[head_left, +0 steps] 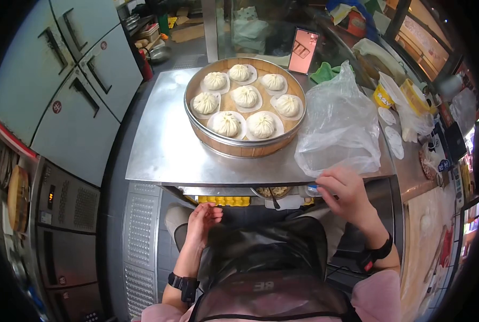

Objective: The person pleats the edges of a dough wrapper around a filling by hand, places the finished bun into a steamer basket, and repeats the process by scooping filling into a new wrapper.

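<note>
Bag crumpled on table, right of steamer. Right hand curled at bag's near edge; grip cannot be told. Left hand loosely open, empty, below table. Edge probably best pinched firmly, bag kept off steamer.

A glossy black plastic apron covers a pink top. A black strapped band circles each wrist, behind the bare left hand and right hand.
</note>
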Available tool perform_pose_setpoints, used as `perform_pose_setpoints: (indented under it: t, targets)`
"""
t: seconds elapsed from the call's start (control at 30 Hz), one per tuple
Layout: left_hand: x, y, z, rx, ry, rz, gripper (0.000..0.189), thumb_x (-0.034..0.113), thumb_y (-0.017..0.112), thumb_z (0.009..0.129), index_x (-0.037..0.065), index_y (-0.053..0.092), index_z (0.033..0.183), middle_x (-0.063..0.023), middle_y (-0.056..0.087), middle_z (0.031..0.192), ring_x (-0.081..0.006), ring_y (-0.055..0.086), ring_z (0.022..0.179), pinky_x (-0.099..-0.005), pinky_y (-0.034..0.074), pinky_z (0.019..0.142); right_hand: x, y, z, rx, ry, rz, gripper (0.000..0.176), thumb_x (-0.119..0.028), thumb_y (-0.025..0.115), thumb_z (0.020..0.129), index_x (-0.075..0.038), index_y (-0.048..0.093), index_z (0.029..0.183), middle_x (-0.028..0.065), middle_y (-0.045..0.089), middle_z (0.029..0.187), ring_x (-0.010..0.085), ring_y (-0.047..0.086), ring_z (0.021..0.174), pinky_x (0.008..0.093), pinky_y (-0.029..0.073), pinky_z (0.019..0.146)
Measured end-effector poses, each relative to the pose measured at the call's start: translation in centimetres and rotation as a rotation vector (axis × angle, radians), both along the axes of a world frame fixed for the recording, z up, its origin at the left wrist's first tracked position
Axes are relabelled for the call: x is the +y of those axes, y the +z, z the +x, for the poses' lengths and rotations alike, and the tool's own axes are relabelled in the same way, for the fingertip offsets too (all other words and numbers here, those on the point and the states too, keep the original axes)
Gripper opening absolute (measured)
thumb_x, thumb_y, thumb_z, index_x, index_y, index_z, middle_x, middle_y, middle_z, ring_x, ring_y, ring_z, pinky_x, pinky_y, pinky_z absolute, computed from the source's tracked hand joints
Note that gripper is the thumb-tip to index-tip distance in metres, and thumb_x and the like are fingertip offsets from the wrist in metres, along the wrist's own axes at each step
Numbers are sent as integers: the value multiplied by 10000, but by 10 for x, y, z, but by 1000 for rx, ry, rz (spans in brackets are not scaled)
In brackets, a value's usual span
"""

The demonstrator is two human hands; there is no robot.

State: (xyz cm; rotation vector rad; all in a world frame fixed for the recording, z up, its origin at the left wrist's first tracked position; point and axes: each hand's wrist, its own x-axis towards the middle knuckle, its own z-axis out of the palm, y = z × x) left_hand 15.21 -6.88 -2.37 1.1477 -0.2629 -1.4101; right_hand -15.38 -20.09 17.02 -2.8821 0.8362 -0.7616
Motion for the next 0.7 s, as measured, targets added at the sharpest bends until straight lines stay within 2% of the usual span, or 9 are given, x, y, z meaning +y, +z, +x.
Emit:
perform_pose_setpoints:
  t: [0.17,0.23,0.43,0.53,0.6,0.7]
  targets:
    - [-9,-3,3,19,11,7,254,272,447,963,51,558,1022,-92,647,886,-165,623,797,-293,509,738,3,-4,-2,19,-39,-13,191,-52,684,697,-56,595,865,86,592,821,284,587,747,366,471,646]
    - [-7,-6,5,24,17,18,254,275,451,962,52,560,1017,-90,648,882,-163,624,793,-291,511,735,9,-10,0,-28,-36,70,174,-54,687,698,-54,600,849,87,590,810,280,588,726,361,473,632]
    - [-9,-15,5,8,41,39,268,285,458,964,46,563,1025,-83,647,878,-149,620,791,-277,507,723,34,-65,12,-16,16,263,125,-78,681,726,-52,611,826,86,586,780,270,590,715,355,476,628]
    - [-35,-56,-17,-223,-205,53,293,308,490,956,38,562,1044,-56,638,873,-109,607,754,-232,488,689,46,-83,12,-13,0,340,114,-94,674,744,-53,610,829,83,581,767,262,586,710,351,471,622]
    - [-59,-110,-34,-212,-314,72,290,311,580,910,50,570,1034,-40,632,857,-92,601,730,-211,477,631,53,-91,10,4,-65,358,117,-94,673,744,-55,606,831,84,584,770,268,586,711,353,469,626]
    - [-91,-137,-63,-194,-434,96,273,302,649,868,57,585,970,-17,628,789,-75,584,664,-190,458,584,66,-89,-3,68,-170,369,123,-57,674,734,-35,608,835,101,608,793,284,603,746,357,479,649]
